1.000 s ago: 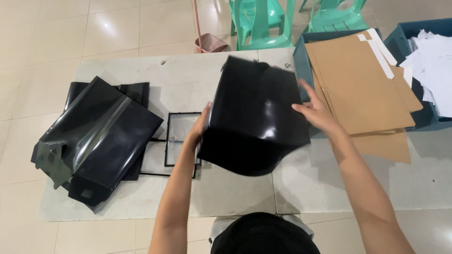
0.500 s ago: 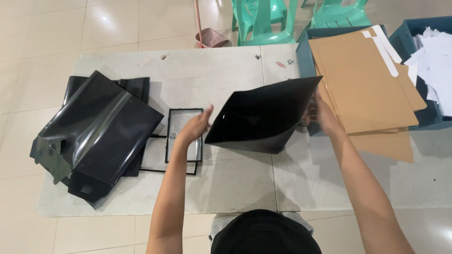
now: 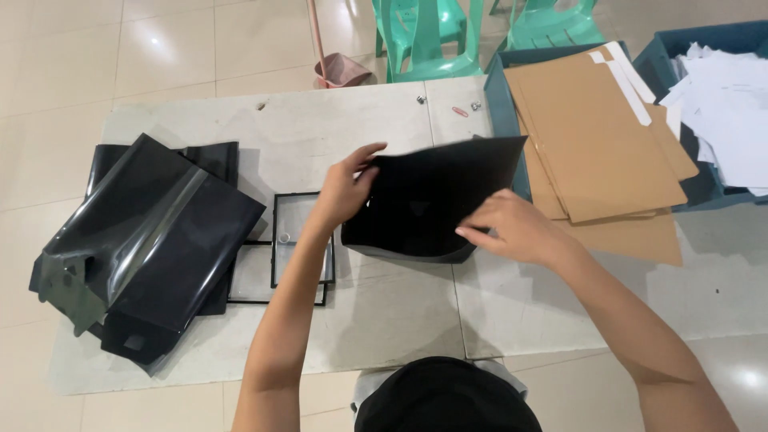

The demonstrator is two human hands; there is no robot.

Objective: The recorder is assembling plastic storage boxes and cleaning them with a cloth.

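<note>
A pale tabletop [image 3: 384, 312] stands on a glossy tiled floor [image 3: 160, 48], and its near edge runs just above the person's dark-haired head at the bottom of the view. At the tabletop's middle lies a black sheet [image 3: 432, 200], folded flat, its lower edge resting on the surface and its top edge lifted slightly toward the far side. The left hand [image 3: 344, 192] pinches the sheet's upper left corner, fingers [image 3: 364, 156] closed over the edge. The right hand [image 3: 516, 232] presses on the sheet's lower right corner, fingers [image 3: 472, 234] spread flat and closed on nothing.

Just left of the sheet, under the left forearm, lie two thin black frames [image 3: 292, 240], overlapping. Farther left of the sheet a stack of glossy black sheets [image 3: 144, 248] covers that end of the tabletop and reaches its left edge. The bare surface between the sheet and the near edge is open. Right of the sheet, touching its far corner, a blue bin [image 3: 500, 104] holds brown cardboard sheets [image 3: 596, 136] that hang over its rim. Beyond it a second bin holds white papers [image 3: 728, 104]. Behind the sheet, past the far edge, stand green plastic chairs [image 3: 432, 36] and a pink dustpan [image 3: 340, 72]. A few small bits [image 3: 460, 108] lie near the far edge.
</note>
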